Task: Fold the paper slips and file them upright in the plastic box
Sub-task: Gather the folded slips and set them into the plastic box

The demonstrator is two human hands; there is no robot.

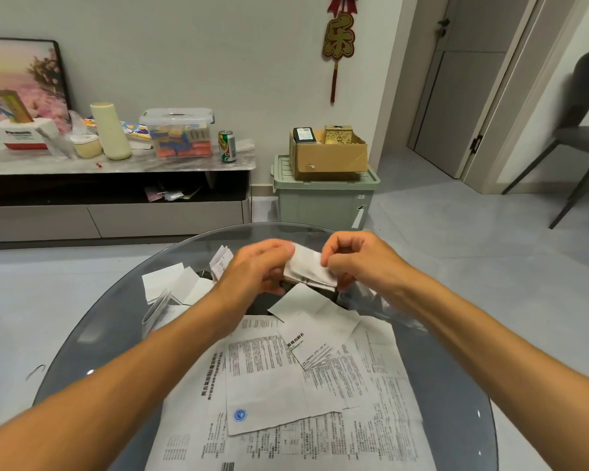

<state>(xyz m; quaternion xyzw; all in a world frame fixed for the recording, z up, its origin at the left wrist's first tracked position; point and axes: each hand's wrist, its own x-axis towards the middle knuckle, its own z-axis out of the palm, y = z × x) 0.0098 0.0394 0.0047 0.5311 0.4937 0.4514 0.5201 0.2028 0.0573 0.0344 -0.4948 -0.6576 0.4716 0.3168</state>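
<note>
Both hands' grip on folded slip [308, 270], left hand [255, 266], right hand [357, 258]

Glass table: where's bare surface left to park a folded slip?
Bare glass runs along the near left rim, beside the left forearm, and along the right rim, outside the printed sheets. Crowded: the centre under those sheets, and the far left with folded slips. Both hands hold a slip over the middle.
</note>
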